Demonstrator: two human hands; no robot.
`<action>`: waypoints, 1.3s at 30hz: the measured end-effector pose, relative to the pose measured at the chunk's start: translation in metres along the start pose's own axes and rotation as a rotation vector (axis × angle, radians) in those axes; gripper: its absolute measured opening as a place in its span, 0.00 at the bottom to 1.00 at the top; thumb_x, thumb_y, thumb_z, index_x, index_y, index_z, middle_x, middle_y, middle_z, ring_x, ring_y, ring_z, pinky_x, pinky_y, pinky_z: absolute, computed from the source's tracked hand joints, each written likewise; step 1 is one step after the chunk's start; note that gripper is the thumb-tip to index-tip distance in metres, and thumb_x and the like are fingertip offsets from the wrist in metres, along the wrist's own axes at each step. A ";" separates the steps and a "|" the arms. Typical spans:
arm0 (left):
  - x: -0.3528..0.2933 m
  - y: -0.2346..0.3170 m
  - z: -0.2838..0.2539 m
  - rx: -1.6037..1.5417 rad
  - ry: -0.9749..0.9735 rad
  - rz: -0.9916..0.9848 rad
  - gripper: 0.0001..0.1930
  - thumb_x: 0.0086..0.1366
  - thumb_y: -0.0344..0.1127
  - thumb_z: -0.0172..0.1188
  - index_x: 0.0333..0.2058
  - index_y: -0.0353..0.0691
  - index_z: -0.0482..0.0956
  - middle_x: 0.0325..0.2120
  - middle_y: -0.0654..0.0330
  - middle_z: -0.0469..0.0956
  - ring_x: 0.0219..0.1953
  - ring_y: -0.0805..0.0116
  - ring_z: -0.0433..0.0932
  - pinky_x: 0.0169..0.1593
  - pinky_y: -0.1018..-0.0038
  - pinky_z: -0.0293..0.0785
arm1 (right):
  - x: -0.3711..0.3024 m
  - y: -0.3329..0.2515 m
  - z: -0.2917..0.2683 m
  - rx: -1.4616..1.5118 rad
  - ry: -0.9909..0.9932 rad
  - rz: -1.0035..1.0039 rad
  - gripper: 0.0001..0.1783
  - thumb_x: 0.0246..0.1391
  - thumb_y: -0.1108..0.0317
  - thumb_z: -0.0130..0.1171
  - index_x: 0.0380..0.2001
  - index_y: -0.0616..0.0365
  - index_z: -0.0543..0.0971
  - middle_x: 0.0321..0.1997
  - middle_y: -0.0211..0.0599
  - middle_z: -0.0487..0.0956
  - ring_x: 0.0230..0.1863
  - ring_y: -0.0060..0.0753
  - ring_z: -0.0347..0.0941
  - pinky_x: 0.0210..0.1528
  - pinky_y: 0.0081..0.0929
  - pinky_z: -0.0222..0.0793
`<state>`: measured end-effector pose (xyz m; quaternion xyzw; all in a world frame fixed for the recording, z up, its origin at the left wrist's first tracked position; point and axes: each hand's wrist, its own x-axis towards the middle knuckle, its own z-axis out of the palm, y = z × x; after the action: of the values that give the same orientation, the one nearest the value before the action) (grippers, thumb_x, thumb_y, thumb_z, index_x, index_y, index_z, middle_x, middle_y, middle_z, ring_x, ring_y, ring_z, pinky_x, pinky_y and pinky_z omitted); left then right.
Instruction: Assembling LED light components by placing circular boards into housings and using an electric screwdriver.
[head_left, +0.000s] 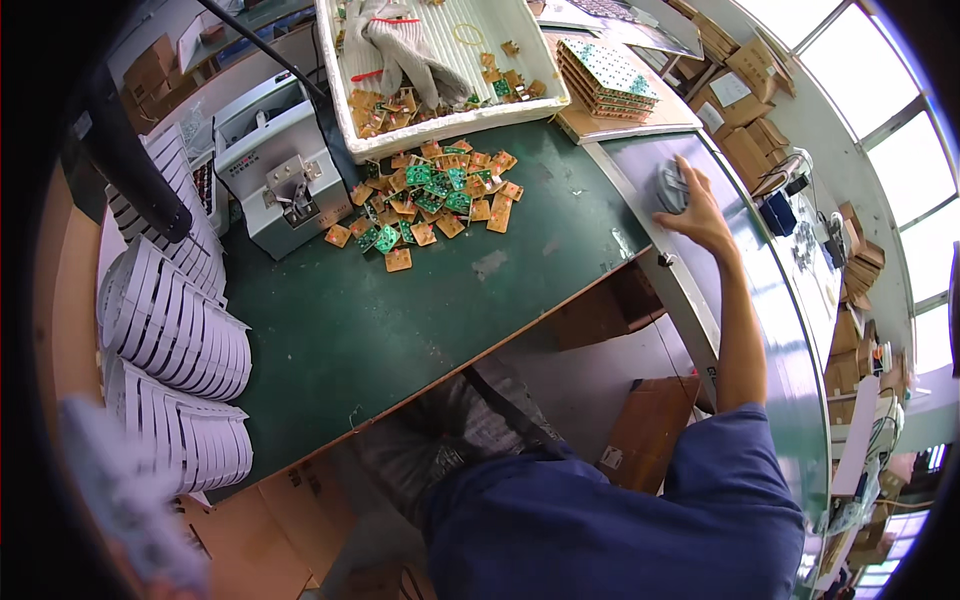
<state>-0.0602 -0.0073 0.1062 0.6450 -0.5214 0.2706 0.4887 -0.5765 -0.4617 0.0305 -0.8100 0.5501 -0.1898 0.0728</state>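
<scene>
My right hand (703, 212) reaches out to the right, thumb and fingers curved around a dark grey, ridged, rounded piece (668, 188) on the smooth strip beside the green table. Its exact kind does not show. At the lower left edge, a pale grey thing (125, 490) is smeared by motion, with a little of my left hand (150, 578) below it; the fingers cannot be made out. A loose heap of small circuit boards (430, 195), tan and green, lies on the table. Left of the heap stands a grey bench machine (280, 160) with a metal head.
Stacked white curved slatted parts (180, 320) line the left side. Behind the heap, a white foam tray (450, 128) holds more boards and a knitted glove (405, 50). Board panels (607, 75) are piled at the far right. A black tube (130, 160) hangs at upper left.
</scene>
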 end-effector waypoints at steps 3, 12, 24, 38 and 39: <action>-0.015 0.023 0.029 0.003 -0.398 -0.007 0.06 0.68 0.27 0.60 0.40 0.33 0.83 0.44 0.50 0.82 0.58 0.40 0.78 0.61 0.54 0.75 | -0.006 0.063 -0.009 -0.065 -0.073 0.200 0.66 0.37 0.50 0.81 0.78 0.47 0.55 0.76 0.61 0.57 0.75 0.59 0.57 0.77 0.44 0.54; -0.062 0.011 0.170 -0.131 -0.455 -0.133 0.07 0.57 0.26 0.74 0.35 0.38 0.87 0.37 0.60 0.83 0.54 0.48 0.80 0.62 0.48 0.75 | 0.000 -0.095 -0.012 0.116 0.079 -0.068 0.41 0.55 0.57 0.74 0.70 0.45 0.71 0.63 0.46 0.78 0.60 0.43 0.76 0.59 0.43 0.74; -0.062 0.005 0.175 -0.116 -0.365 -0.257 0.12 0.65 0.32 0.69 0.47 0.41 0.85 0.50 0.56 0.81 0.59 0.48 0.77 0.62 0.56 0.72 | 0.024 -0.313 0.151 0.179 0.051 -0.667 0.23 0.54 0.61 0.73 0.53 0.51 0.83 0.43 0.38 0.78 0.48 0.47 0.73 0.52 0.42 0.72; -0.034 0.001 0.186 -0.325 -0.316 -0.281 0.11 0.67 0.27 0.65 0.48 0.39 0.84 0.46 0.55 0.84 0.51 0.53 0.82 0.55 0.64 0.77 | 0.026 -0.310 0.160 0.372 0.039 -0.723 0.09 0.53 0.72 0.71 0.39 0.54 0.87 0.46 0.36 0.85 0.45 0.45 0.79 0.50 0.35 0.76; -0.031 0.002 0.190 -0.369 -0.314 -0.292 0.12 0.68 0.27 0.65 0.49 0.38 0.84 0.45 0.55 0.84 0.50 0.55 0.83 0.53 0.66 0.78 | 0.025 -0.311 0.155 0.460 0.013 -0.633 0.08 0.54 0.73 0.70 0.39 0.56 0.86 0.49 0.38 0.85 0.45 0.42 0.81 0.49 0.32 0.76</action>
<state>-0.1024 -0.1681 0.0088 0.6473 -0.5327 -0.0055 0.5451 -0.2397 -0.3791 -0.0043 -0.9009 0.2165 -0.3266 0.1868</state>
